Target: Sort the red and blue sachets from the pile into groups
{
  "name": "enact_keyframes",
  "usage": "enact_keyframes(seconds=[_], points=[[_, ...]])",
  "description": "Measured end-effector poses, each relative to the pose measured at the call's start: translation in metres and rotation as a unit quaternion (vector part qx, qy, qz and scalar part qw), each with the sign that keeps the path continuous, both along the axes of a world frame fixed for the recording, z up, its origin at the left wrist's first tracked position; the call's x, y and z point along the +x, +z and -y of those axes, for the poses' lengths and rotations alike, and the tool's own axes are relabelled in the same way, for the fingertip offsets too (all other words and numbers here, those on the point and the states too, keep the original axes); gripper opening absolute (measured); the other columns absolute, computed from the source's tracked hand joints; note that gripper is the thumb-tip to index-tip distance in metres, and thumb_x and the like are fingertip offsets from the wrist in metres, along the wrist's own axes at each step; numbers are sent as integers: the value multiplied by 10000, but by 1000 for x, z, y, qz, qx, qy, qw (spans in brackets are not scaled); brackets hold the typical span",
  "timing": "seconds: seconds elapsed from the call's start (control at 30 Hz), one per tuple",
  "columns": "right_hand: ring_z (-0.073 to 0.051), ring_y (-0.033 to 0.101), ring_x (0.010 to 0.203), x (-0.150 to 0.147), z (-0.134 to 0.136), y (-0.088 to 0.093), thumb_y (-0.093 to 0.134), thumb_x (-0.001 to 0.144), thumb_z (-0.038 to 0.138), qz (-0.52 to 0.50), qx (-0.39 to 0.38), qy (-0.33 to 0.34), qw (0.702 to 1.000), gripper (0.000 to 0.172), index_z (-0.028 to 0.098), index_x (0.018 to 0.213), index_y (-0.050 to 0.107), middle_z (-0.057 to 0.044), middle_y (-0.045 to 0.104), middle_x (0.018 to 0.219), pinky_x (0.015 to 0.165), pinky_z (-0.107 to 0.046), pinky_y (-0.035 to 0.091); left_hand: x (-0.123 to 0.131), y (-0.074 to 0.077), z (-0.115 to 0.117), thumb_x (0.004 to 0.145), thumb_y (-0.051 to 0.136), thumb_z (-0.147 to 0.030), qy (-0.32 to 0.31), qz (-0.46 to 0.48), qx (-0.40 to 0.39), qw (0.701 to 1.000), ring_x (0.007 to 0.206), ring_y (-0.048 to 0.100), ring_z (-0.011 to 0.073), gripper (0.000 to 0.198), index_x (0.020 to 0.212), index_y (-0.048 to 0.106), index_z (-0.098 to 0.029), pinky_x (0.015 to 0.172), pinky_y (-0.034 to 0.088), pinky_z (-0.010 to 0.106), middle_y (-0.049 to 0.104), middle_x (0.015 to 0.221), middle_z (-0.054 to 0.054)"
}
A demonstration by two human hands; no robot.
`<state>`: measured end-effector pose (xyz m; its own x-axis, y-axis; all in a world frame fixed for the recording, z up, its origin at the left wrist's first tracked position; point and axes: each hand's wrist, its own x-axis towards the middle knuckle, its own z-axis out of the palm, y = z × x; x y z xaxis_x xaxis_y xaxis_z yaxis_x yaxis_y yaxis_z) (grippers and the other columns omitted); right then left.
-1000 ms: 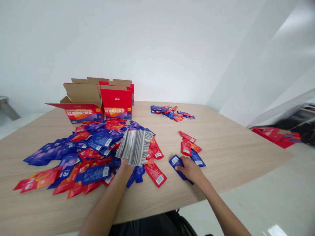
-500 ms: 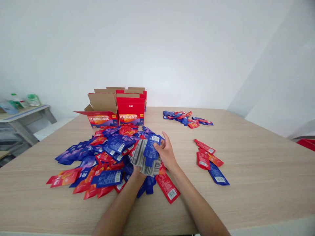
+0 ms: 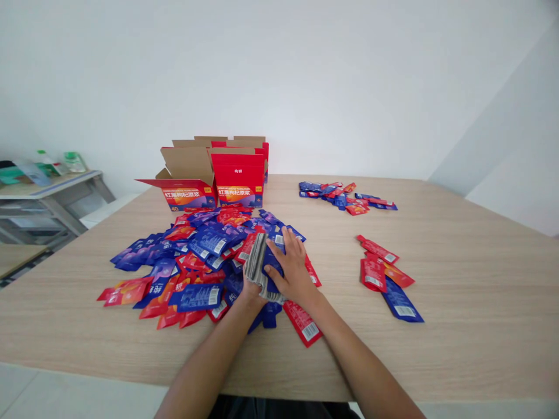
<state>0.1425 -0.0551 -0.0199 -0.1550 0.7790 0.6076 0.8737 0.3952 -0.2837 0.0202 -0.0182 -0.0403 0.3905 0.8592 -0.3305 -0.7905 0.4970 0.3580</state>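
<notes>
Two hands meet near the front edge of the surface (image 3: 458,279), with both forearms entering from the bottom of the view. The left hand (image 3: 250,293) is closed round the lower end of a stack of sachets (image 3: 257,263). The stack is held on edge, its silver-grey edges fanned towards the camera. The right hand (image 3: 293,269) is spread with fingers extended, palm pressed flat against the right face of that stack. A blue sachet (image 3: 271,267) lies between palm and stack. Just beside the right wrist a single red sachet (image 3: 304,323) lies flat, barcode up.

The stack is held over the right edge of a large loose heap of red and blue sachets (image 3: 192,259), which spreads leftward across the surface. To the right, well apart from the hands, lies a small group of four sachets (image 3: 385,272), three red and one blue. Farther back on the right is a second cluster of mixed sachets (image 3: 345,196).

Behind the heap stand an open red carton (image 3: 188,196) with its flaps splayed and a second red carton (image 3: 240,181) just beside it. Beyond the surface at far left is a side shelf (image 3: 52,189) bearing a few blurred items.
</notes>
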Motion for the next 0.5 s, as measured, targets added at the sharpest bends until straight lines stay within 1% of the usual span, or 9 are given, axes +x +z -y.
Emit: enact_keyframes(seconds=[0.07,0.13,0.2,0.27,0.33,0.43,0.5], points=[[-349,81,1563,3,2,4,481,1013,450,40,-9,21,999,619,209,1567,346,-149,136,1693,1212,-645,160,2,1,3,987,295,-347,-4,-19,-10,1000,1032,717,245,473,1148,720,-216,1050,502,426,778,890,66],[-337,118,1560,7,3,7,489,1012,421,68,-20,43,997,636,179,1577,324,-167,174,1684,1224,-623,174,4,2,3,974,311,-344,-7,-26,2,1000,1126,685,247,467,1208,699,-232,1056,501,418,780,939,69],[-333,137,1557,10,4,9,499,1010,401,84,-26,67,994,620,172,1567,350,-167,182,1682,1226,-605,204,5,5,2,974,294,-348,2,-28,2,1000,1175,661,251,485,1137,727,-203,1059,497,398,778,963,95],[-333,148,1555,12,5,10,505,1008,400,91,-25,90,991,596,182,1550,386,-162,174,1684,1221,-604,223,4,8,1,987,261,-370,13,-27,-3,1000,1188,655,259,529,994,754,-177,1063,492,385,776,956,118],[-334,166,1550,11,7,12,518,1001,414,96,-26,116,988,585,188,1532,419,-164,180,1682,1215,-603,237,1,10,-2,994,248,-391,19,-23,5,1000,1180,662,265,556,887,752,-181,1058,494,389,776,955,117],[-332,210,1537,7,12,16,540,989,428,104,-36,156,982,557,196,1492,481,-161,225,1670,1208,-590,262,-6,4,-10,987,270,-372,30,-27,28,999,1169,667,273,527,853,747,-193,1042,507,411,776,933,98],[-326,221,1537,3,16,19,547,987,427,108,-47,180,977,540,201,1475,506,-153,238,1668,1213,-576,265,-11,-4,-18,979,285,-357,47,-58,73,994,1197,650,284,502,904,751,-185,1042,505,440,773,917,95]])
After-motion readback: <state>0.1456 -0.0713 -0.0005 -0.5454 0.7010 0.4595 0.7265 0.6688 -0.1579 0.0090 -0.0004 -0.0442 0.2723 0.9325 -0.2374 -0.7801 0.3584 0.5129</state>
